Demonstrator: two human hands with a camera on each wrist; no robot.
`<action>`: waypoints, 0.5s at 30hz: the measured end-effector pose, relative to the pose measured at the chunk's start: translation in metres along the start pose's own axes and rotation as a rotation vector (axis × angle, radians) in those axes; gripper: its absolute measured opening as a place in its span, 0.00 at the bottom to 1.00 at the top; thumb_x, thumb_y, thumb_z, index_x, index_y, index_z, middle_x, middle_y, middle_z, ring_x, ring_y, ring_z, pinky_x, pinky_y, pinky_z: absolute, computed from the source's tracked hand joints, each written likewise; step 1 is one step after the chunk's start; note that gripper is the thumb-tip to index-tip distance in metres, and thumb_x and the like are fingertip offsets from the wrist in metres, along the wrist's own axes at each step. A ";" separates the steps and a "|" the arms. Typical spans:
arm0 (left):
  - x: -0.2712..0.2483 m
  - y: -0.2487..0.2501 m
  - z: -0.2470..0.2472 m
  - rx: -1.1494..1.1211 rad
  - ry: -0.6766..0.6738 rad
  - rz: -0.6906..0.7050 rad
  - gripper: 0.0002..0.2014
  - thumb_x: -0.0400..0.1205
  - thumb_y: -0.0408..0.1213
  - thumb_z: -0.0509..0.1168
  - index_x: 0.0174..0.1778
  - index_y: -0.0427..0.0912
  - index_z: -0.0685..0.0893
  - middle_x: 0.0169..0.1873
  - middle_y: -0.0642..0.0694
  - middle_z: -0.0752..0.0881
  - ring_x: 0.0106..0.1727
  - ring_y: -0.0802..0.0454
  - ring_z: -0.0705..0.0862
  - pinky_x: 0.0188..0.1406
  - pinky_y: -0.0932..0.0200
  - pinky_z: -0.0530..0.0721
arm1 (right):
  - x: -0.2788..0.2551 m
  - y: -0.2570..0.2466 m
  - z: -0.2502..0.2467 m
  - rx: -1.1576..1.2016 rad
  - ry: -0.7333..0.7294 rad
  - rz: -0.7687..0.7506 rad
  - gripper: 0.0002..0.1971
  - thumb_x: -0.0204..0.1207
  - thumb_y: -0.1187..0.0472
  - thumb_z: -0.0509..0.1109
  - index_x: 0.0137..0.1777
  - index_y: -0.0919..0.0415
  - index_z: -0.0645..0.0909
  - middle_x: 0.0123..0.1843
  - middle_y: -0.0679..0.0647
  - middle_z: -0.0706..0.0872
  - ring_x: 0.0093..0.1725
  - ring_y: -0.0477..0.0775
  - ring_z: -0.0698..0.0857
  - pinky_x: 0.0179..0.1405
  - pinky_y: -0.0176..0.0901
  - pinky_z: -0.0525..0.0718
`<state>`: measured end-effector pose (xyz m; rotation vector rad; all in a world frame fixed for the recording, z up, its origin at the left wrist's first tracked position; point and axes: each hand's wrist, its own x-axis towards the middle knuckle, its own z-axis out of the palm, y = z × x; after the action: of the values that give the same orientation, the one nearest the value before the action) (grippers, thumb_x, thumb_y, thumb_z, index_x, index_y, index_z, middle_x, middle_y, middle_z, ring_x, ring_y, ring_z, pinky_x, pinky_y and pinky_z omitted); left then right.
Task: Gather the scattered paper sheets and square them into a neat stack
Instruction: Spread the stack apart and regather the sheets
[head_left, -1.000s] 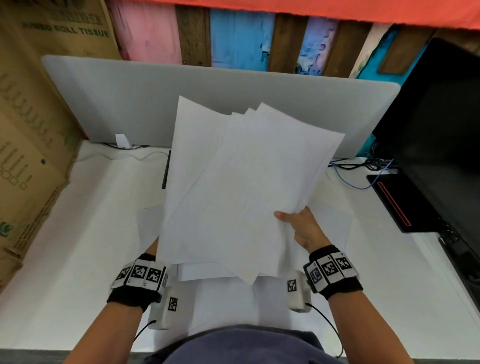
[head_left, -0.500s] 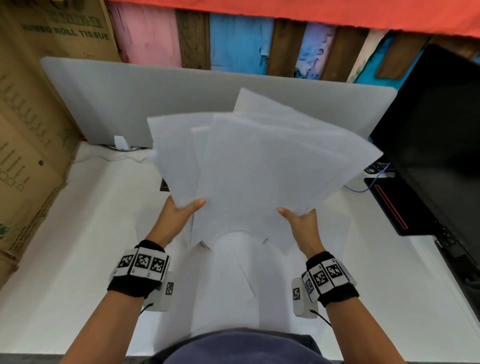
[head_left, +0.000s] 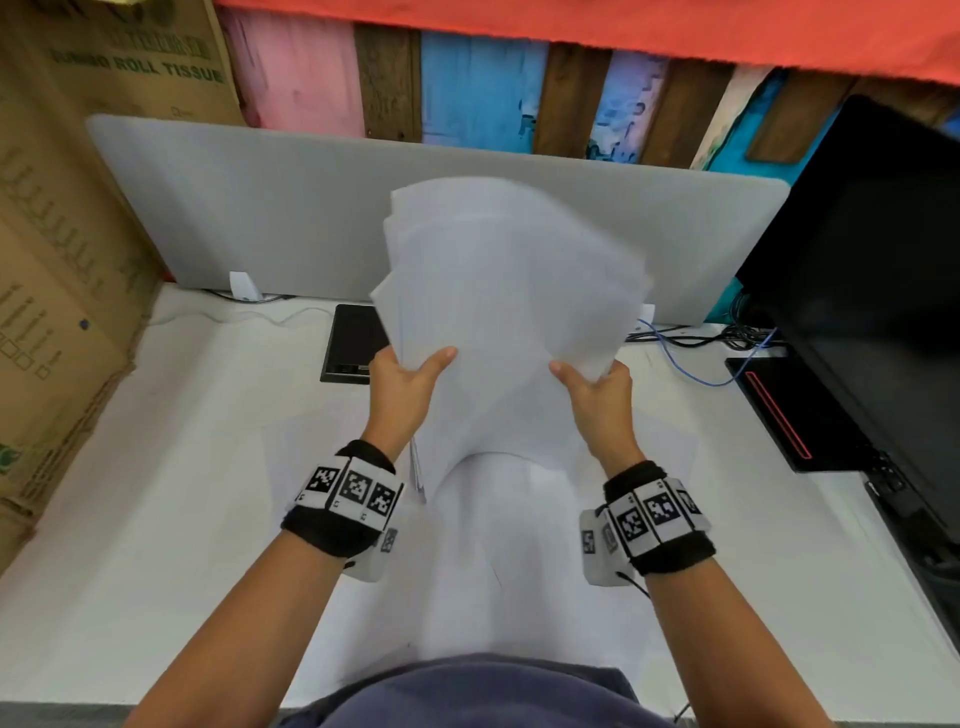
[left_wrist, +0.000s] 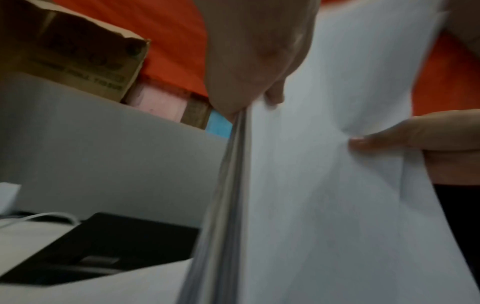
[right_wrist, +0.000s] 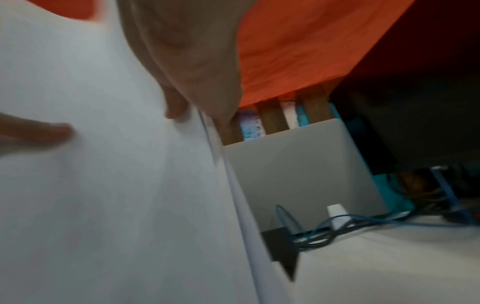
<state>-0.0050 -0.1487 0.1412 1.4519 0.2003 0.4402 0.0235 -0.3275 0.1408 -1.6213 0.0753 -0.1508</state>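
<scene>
A bundle of several white paper sheets (head_left: 511, 312) stands nearly upright above the white desk (head_left: 156, 493), its edges roughly together but blurred. My left hand (head_left: 410, 379) grips the bundle's left side, thumb on the near face. My right hand (head_left: 597, 387) grips its right side the same way. In the left wrist view the sheet edges (left_wrist: 233, 185) run down below my left hand (left_wrist: 259, 67), with the other hand's thumb (left_wrist: 369, 142) pressing the paper. The right wrist view shows my right hand (right_wrist: 187, 67) on the paper (right_wrist: 103, 185). More white paper (head_left: 493, 545) seems to lie on the desk beneath.
A grey divider panel (head_left: 260, 208) closes the back of the desk. A black flat device (head_left: 353, 343) lies behind the bundle. A black monitor (head_left: 857, 291) and its base stand at right, with cables (head_left: 701, 353). Cardboard boxes (head_left: 57, 260) wall the left side.
The fanned sheets have been drawn together into a narrower upright bundle. My left hand came from under the sheets to their left side, and both hands moved closer together and farther from my body.
</scene>
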 end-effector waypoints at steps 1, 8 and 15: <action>0.000 0.004 0.005 0.003 0.022 0.021 0.12 0.75 0.25 0.69 0.48 0.47 0.79 0.46 0.53 0.83 0.34 0.77 0.84 0.36 0.79 0.80 | -0.002 -0.003 0.004 0.009 0.026 -0.014 0.13 0.73 0.72 0.70 0.58 0.68 0.80 0.54 0.60 0.86 0.48 0.49 0.85 0.53 0.39 0.82; -0.003 0.021 -0.001 -0.021 0.030 0.099 0.12 0.76 0.32 0.70 0.50 0.54 0.80 0.45 0.59 0.85 0.44 0.73 0.85 0.48 0.72 0.84 | -0.003 -0.014 0.010 0.057 -0.025 -0.049 0.21 0.68 0.65 0.77 0.60 0.56 0.77 0.52 0.47 0.86 0.54 0.50 0.86 0.57 0.42 0.84; 0.011 0.065 0.007 -0.204 0.253 0.198 0.06 0.83 0.40 0.59 0.50 0.50 0.82 0.41 0.67 0.86 0.46 0.76 0.83 0.48 0.77 0.79 | 0.007 -0.074 0.023 0.374 0.111 -0.109 0.04 0.79 0.52 0.65 0.50 0.46 0.80 0.51 0.44 0.86 0.55 0.43 0.85 0.58 0.37 0.84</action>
<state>-0.0035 -0.1468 0.2077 1.2180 0.2081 0.7850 0.0304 -0.3014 0.2134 -1.2435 0.0405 -0.3197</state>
